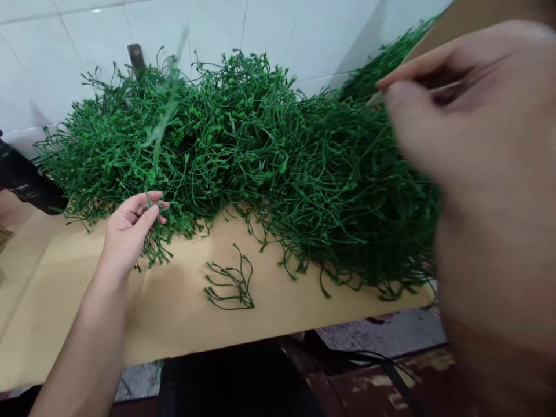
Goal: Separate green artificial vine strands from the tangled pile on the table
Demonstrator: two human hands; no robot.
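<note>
A big, messy heap of green plastic-looking sprigs [260, 150] lies along the back edge of the tan table [174, 324]. It runs from near the left side all the way to the right side, and it leans close to the white tiled wall [217, 29]. Some curly ends poke out toward the front edge.

The left hand [130, 223] is over the left part of the table, right at the front of the heap. Its thumb and fingers pinch a thin green stem [147, 198]. A pale green streak [167, 110] goes up above this hand, but it is too blurry to tell what it is. Little green tips hang just below the hand.

The right hand [469, 104] is up high and very near the camera, over the right end of the table. Its thumb and pointing finger are pressed together at the tips. I cannot tell what is between them. A brown board [460, 20] is behind it.

One small loose sprig [241, 286] lies flat by itself near the middle of the front edge, apart from the heap. A black bottle [30, 176] is by the left end of the heap, near the back left corner.
</note>
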